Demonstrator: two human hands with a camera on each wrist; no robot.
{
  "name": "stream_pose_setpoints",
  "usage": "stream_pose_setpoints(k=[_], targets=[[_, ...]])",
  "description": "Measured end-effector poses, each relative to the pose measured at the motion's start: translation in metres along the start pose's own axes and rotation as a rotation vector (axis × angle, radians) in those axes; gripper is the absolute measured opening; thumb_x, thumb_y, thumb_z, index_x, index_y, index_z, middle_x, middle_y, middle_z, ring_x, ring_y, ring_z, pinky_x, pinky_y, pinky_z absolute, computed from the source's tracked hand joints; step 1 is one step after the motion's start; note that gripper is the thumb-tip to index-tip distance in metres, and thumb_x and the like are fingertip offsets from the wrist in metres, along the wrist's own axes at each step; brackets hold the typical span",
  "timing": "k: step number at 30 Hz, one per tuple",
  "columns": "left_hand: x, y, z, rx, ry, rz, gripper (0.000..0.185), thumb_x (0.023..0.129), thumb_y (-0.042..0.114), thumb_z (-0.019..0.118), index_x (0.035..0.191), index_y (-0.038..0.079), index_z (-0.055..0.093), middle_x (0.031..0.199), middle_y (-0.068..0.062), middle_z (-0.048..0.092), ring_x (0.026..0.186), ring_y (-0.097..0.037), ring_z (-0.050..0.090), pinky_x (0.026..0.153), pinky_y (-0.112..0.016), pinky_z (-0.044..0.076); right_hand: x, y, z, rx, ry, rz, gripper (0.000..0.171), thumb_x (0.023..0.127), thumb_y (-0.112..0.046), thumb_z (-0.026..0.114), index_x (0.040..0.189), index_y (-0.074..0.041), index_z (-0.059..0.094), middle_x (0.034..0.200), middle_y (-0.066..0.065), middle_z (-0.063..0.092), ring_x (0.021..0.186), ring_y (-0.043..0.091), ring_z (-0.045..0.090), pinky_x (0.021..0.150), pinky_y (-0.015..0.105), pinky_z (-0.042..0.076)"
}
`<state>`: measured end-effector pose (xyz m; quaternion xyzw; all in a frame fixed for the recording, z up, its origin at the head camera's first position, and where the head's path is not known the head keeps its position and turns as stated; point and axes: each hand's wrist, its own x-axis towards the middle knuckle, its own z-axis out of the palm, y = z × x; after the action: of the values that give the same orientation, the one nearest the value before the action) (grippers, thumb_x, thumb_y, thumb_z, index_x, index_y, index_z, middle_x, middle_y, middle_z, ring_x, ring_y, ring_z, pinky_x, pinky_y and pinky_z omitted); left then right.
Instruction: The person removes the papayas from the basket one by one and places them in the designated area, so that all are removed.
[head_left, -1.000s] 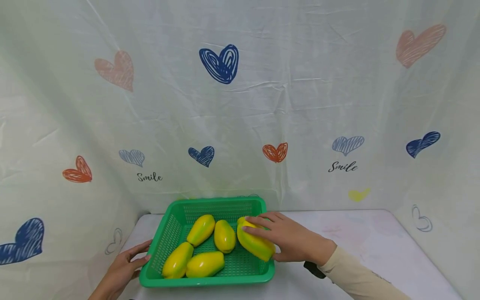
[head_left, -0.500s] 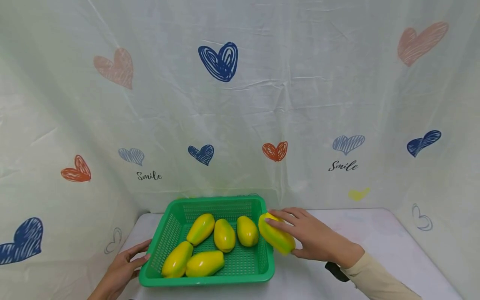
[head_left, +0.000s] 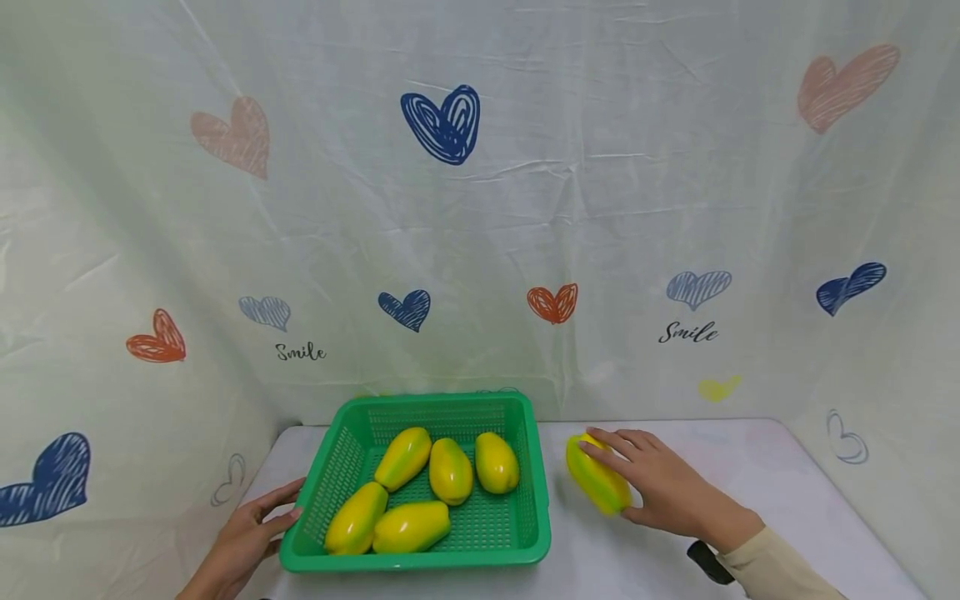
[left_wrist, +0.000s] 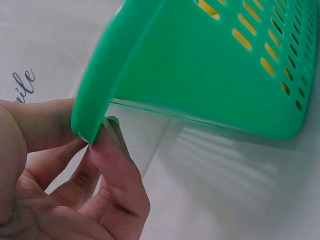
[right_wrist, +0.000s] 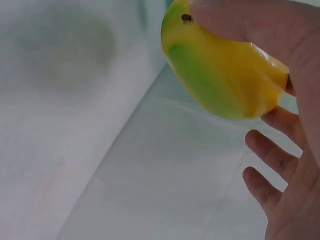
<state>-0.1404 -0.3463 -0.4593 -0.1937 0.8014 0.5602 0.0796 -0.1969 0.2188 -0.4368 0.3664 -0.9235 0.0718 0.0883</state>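
Observation:
A green perforated basket stands on the white table and holds several yellow-green oval fruits. My left hand is at its front left corner. In the left wrist view the thumb and fingers of that hand pinch the basket's rim. My right hand grips one more yellow-green fruit just right of the basket, low over the table. The right wrist view shows this fruit held from above by the hand, with the lower fingers spread beneath it.
The white table stretches to the right of the basket. A pale cloth printed with hearts hangs close behind and on both sides. A dark wrist strap shows at my right sleeve.
My right hand has lifted one fruit out of the basket's right side and carried it rightward over the rim to the table beside it. The left hand has stayed on the basket.

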Motion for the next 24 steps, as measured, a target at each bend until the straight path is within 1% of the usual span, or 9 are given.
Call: stream_pose_setpoints(k=[4, 11, 15, 20, 24], targets=[[0.0, -0.001, 0.0, -0.006, 0.0, 0.004, 0.063, 0.105, 0.011, 0.066, 0.158, -0.007, 0.037, 0.153, -0.035, 0.038, 0.104, -0.021, 0.062, 0.086, -0.04, 0.063, -0.005, 0.008, 0.008, -0.011, 0.002, 0.042, 0.103, 0.07, -0.023, 0.101, 0.158, -0.022, 0.049, 0.16, 0.008, 0.049, 0.133, 0.036, 0.054, 0.108, 0.062, 0.05], [0.0, -0.002, 0.0, -0.003, 0.003, -0.005, 0.062, 0.105, 0.01, 0.065, 0.158, -0.007, 0.037, 0.153, -0.035, 0.038, 0.107, -0.024, 0.061, 0.087, -0.041, 0.063, -0.009, 0.015, 0.018, -0.022, 0.017, 0.097, 0.099, 0.068, -0.022, 0.101, 0.155, -0.015, 0.053, 0.157, 0.013, 0.051, 0.131, 0.037, 0.055, 0.109, 0.062, 0.049], [-0.001, -0.002, 0.0, -0.004, 0.0, 0.001, 0.062, 0.106, 0.01, 0.064, 0.158, -0.008, 0.036, 0.152, -0.036, 0.038, 0.105, -0.022, 0.062, 0.086, -0.041, 0.063, -0.011, 0.017, 0.025, -0.031, 0.024, 0.131, 0.1, 0.066, -0.022, 0.102, 0.153, -0.013, 0.054, 0.155, 0.015, 0.053, 0.129, 0.038, 0.056, 0.108, 0.062, 0.049], [-0.002, -0.001, 0.0, -0.014, -0.007, 0.013, 0.062, 0.106, 0.011, 0.063, 0.158, -0.009, 0.036, 0.151, -0.035, 0.04, 0.101, -0.019, 0.064, 0.086, -0.04, 0.063, -0.01, 0.018, 0.033, -0.035, -0.007, 0.191, 0.101, 0.066, -0.027, 0.103, 0.153, -0.011, 0.055, 0.152, 0.016, 0.054, 0.126, 0.039, 0.057, 0.107, 0.063, 0.049], [-0.002, 0.0, 0.0, -0.017, -0.013, 0.02, 0.062, 0.107, 0.012, 0.063, 0.159, -0.009, 0.036, 0.152, -0.035, 0.04, 0.101, -0.018, 0.064, 0.087, -0.041, 0.063, -0.008, 0.016, 0.036, -0.017, -0.032, 0.22, 0.099, 0.067, -0.032, 0.102, 0.152, -0.009, 0.055, 0.15, 0.018, 0.055, 0.126, 0.041, 0.058, 0.107, 0.063, 0.049]])
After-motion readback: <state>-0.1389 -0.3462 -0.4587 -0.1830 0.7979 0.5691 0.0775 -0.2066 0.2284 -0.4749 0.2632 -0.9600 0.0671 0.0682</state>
